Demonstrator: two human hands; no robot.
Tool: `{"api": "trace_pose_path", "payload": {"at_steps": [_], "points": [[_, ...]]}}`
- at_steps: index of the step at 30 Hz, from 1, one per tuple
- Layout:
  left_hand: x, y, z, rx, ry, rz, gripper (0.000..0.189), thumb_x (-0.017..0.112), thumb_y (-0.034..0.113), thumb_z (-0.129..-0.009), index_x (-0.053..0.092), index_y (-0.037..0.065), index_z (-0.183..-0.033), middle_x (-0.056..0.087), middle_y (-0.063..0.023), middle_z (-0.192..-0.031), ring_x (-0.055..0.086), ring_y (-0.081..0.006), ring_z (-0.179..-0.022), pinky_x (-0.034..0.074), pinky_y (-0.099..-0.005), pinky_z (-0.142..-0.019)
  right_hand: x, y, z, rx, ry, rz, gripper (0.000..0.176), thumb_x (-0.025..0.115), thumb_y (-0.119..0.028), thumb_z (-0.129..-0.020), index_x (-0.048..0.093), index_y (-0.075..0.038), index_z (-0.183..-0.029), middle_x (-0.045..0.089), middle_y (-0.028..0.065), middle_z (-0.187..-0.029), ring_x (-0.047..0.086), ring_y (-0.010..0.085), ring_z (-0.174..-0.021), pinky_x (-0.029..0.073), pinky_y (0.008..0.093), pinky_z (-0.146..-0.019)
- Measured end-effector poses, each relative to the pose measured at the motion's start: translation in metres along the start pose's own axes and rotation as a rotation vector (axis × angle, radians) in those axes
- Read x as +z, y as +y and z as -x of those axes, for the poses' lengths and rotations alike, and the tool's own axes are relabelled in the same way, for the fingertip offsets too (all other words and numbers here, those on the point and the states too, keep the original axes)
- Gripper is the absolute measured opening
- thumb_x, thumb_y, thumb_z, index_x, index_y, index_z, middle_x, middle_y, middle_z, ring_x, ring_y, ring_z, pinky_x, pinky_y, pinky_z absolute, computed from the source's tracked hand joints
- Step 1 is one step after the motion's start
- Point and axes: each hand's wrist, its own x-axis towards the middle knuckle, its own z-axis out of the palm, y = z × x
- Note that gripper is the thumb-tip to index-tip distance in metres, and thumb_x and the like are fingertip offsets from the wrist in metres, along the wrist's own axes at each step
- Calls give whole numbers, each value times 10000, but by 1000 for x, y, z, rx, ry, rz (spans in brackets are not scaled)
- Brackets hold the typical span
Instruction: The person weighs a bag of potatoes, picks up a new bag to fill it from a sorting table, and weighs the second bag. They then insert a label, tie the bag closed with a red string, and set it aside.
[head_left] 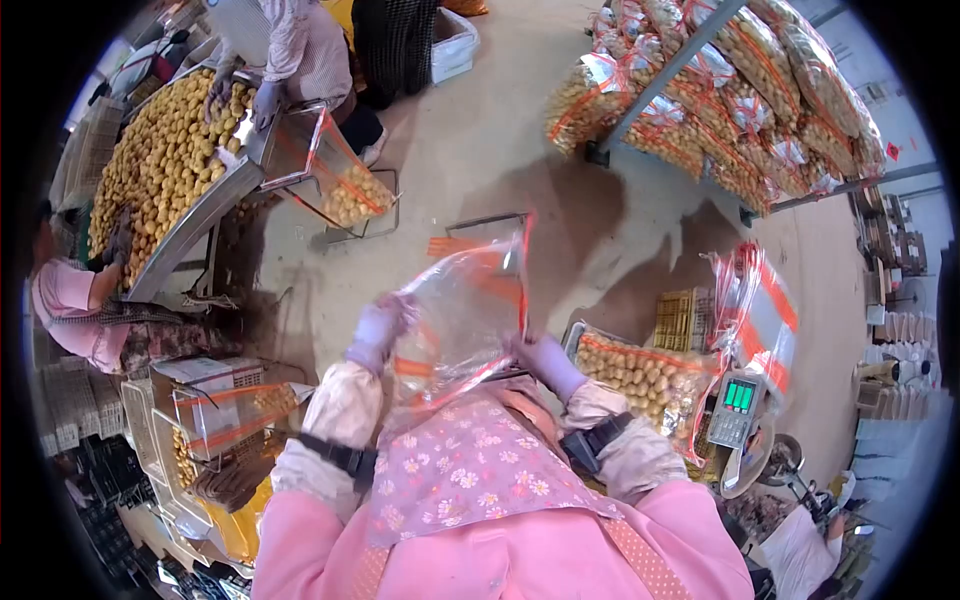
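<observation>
A clear plastic bag (460, 310) with orange-red stripes is spread out in front of my body and looks empty. My left hand (380, 330), in a purple glove, is closed on its left edge. My right hand (548, 365), gloved the same way, grips the bag's lower right edge. Just beyond the bag is a thin metal frame (490, 222), partly covered by it. To the right of my right hand lies a clear bag of potatoes (640, 378), next to a weighing scale display (738, 400) with green digits.
Flat striped bags (755, 310) hang at the right beside a yellow crate (682, 318). Filled potato bags (700, 110) are piled behind a metal rail (670, 75). At upper left, co-workers handle potatoes on a sorting table (195, 235). A box (205, 375) stands at lower left.
</observation>
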Motion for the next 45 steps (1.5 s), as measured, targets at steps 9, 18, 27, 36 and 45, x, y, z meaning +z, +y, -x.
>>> {"api": "trace_pose_path", "payload": {"at_steps": [9, 18, 27, 36, 45], "points": [[46, 56, 45, 464, -74, -1127, 200, 539, 231, -906, 660, 142, -1038, 681, -137, -937, 661, -345, -889, 520, -461, -777, 1, -138, -2, -788, 545, 1253, 610, 672, -431, -835, 502, -179, -1363, 583, 129, -1266, 488, 319, -1272, 307, 478, -1117], [15, -31, 36, 439, -208, -1617, 140, 615, 247, -851, 632, 128, -923, 685, -115, -887, 670, -314, -852, 515, -424, -735, -65, 14, -50, -285, 204, 1368, 166, 573, -253, -886, 720, -231, -960, 707, 35, -885, 617, 246, -1040, 363, 501, -1013], [58, 20, -108, 216, -318, -982, 283, 638, 276, -851, 709, 105, -1066, 695, -176, -986, 674, -333, -907, 527, -421, -802, -193, 1, -169, -256, 555, 923, 270, 615, -320, -889, 703, -149, -1077, 707, 132, -984, 658, 357, -912, 503, 461, -861], [24, 42, -189, -213, -437, -897, 515, 649, 523, -876, 676, 23, -997, 677, -57, -843, 613, -193, -758, 496, -353, -722, -213, -59, -267, -19, 79, 821, 385, 593, -374, -911, 671, -143, -1209, 690, 132, -1159, 653, 317, -1076, 493, 412, -950], [-8, 2, -220, -171, -128, -752, 460, 625, 463, -934, 681, 7, -923, 655, -90, -764, 573, -180, -703, 479, -349, -695, -211, -53, -285, -129, -109, 931, 432, 607, -368, -947, 626, -59, -1248, 682, 201, -1119, 659, 337, -1053, 502, 415, -915]]}}
